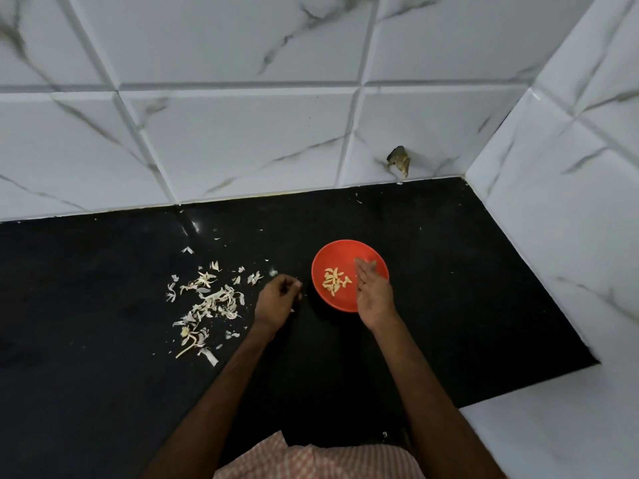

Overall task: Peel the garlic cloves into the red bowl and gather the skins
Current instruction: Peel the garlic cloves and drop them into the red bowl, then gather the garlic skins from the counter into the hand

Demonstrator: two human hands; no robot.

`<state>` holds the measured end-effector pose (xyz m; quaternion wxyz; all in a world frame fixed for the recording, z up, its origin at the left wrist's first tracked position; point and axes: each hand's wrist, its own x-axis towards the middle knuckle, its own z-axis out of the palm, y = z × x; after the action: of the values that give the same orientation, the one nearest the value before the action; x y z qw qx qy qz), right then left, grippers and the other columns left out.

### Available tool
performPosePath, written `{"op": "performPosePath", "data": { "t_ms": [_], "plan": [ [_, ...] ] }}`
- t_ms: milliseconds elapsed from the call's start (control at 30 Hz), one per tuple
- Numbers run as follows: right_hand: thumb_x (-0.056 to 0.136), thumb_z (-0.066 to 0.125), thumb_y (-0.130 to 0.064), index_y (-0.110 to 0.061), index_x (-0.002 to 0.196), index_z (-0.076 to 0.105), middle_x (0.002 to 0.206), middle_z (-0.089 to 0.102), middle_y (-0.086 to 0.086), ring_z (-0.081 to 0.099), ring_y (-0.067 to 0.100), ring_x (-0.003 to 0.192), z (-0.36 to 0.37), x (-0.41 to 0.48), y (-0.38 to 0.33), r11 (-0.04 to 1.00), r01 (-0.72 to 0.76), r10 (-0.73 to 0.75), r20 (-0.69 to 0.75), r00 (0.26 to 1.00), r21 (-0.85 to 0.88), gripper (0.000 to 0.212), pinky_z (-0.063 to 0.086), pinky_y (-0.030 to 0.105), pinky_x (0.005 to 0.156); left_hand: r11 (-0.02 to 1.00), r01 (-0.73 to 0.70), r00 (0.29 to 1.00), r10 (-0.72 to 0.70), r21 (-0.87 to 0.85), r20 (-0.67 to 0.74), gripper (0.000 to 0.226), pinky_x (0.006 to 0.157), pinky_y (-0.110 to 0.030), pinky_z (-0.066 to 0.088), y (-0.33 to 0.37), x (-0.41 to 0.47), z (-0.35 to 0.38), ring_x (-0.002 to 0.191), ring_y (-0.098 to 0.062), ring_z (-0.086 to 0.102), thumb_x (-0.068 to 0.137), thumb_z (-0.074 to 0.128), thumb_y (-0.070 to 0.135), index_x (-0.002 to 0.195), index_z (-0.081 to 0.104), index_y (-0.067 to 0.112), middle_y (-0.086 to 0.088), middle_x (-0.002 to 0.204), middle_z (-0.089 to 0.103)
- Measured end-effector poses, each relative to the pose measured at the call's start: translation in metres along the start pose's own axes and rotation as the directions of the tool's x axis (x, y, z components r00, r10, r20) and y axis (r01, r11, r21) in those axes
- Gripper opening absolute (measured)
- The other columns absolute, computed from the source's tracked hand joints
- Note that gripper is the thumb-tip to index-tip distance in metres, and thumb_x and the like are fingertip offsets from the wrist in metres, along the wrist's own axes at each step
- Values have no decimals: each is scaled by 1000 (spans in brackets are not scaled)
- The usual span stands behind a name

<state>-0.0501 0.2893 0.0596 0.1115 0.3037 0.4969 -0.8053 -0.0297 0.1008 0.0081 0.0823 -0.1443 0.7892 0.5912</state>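
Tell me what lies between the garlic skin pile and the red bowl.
Head view: the left hand and a few stray skins, on the black counter.

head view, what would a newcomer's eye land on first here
The red bowl stands out against the black counter, with pale peeled garlic cloves inside and the right hand open over its right side. Left of it, beside the left hand, lies a scatter of white skins.
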Motion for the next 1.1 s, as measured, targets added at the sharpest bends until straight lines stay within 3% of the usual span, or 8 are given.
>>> {"op": "performPosePath", "data": {
  "t_ms": [200,367,500,633,767,867,967,1100],
  "plan": [
    [100,55,-38,-13,108,70,111,73,1,67,13,104,2,-6,1,937,200,-211,-5,978,-286,31,47,35,99,999,-9,994,15,51,-107,26,67,-35,57,-1,-3,-6,75,-17,70,98,59,38,82,66,19,1,78,72],
    [94,67,-13,-14,88,69,85,73,1,70,10,82,30,-18,23,741,468,-438,182,881,-481,6,53,24,78,998,-50,985,55,33,-165,23,68,-25,53,-11,-18,-15,76,-13,68,101,56,20,81,67,16,2,79,71],
    [97,52,6,-11,104,69,98,75,1,71,9,93,43,-22,60,652,551,-373,413,831,-521,26,57,27,86,983,-127,976,148,132,-158,27,87,-30,55,-30,-39,-36,89,-3,68,98,53,3,98,67,25,11,92,71],
    [102,54,-13,-12,130,64,132,65,-1,56,5,125,36,-21,107,429,625,-306,546,780,-652,30,45,38,109,956,-153,957,206,249,-204,27,89,-35,55,-52,-75,-60,97,0,64,98,54,7,104,66,29,17,103,68],
    [99,43,-56,-14,159,19,168,3,1,-3,16,155,35,-15,146,24,614,-182,601,779,-789,77,1,42,125,832,-79,870,327,550,-370,37,102,-38,49,-81,-106,-95,129,-12,50,101,55,28,137,53,25,9,144,51],
    [87,13,-75,-8,160,0,167,-15,8,-19,19,153,41,-13,167,-186,514,-171,543,822,-837,99,-13,43,121,750,111,879,232,652,-416,77,123,-42,16,-118,-107,-122,154,-19,5,99,44,56,157,20,11,-4,167,11],
    [90,7,-73,-2,159,3,167,-10,14,-14,23,154,55,-15,181,-271,500,-209,558,803,-822,99,-6,43,125,666,180,930,125,724,-347,95,125,-48,7,-147,-101,-139,154,-19,-12,95,22,73,158,4,3,-7,167,-5],
    [96,1,-70,-4,159,2,167,-7,10,-10,22,154,74,-26,208,-344,570,-149,643,751,-746,91,2,46,126,584,-65,978,198,809,-65,84,125,-46,8,-148,-85,-139,154,-18,-7,99,14,66,159,5,7,-6,167,-1]
  ]
}}
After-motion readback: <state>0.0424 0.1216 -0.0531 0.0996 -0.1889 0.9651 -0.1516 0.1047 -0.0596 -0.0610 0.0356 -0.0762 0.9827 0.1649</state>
